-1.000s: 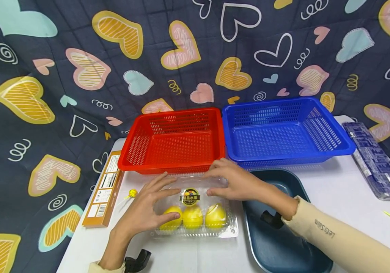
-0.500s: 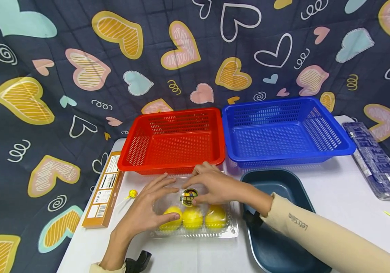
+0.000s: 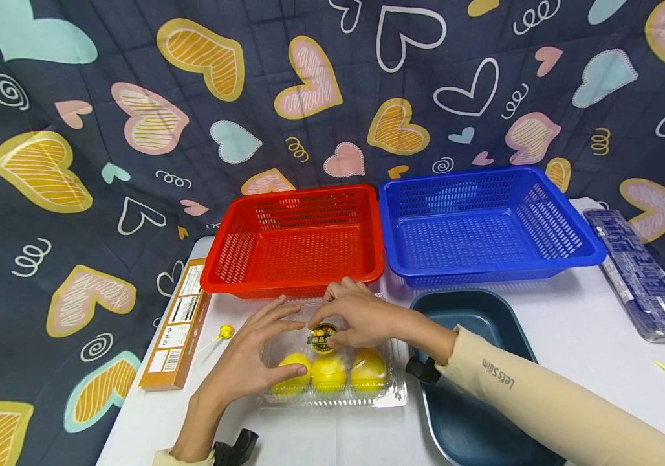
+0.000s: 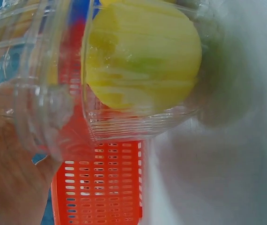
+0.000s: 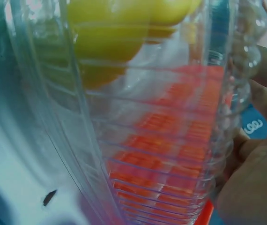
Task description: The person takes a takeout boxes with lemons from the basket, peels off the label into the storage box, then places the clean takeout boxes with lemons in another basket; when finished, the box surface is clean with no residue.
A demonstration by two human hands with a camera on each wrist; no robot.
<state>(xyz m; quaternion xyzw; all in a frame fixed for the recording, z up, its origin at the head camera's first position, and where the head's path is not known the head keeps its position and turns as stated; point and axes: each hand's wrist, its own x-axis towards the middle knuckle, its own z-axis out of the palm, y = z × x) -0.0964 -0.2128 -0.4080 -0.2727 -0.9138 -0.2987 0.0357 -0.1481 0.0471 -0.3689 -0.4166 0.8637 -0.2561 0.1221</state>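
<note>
A clear plastic clamshell box (image 3: 387, 391) lies on the white table, with several round yellow fruits (image 4: 145, 58) showing through its wall. A black and gold label (image 3: 322, 340) is on its lid. My left hand (image 3: 248, 362) rests at the box's left side, fingers spread and thumb low near the leftmost fruit. Over the lid, my right hand (image 3: 361, 320) has its forefinger and thumb on either side of the label, the thumb overlapping its edge. In the right wrist view, this hand (image 5: 255, 173) is beside the box's ridged edge.
Behind the box stand a red basket (image 3: 292, 285) and a blue basket (image 3: 495, 265). A dark teal tub (image 3: 472, 414) is at right, under the right forearm. An orange carton (image 3: 178, 323) and a lollipop (image 3: 226, 331) lie at left, a blue packet (image 3: 641, 278) at far right.
My right hand has moved left across the lid, from its right part to the label, and its thumb and forefinger have drawn closer together. The left hand and the box have stayed put.
</note>
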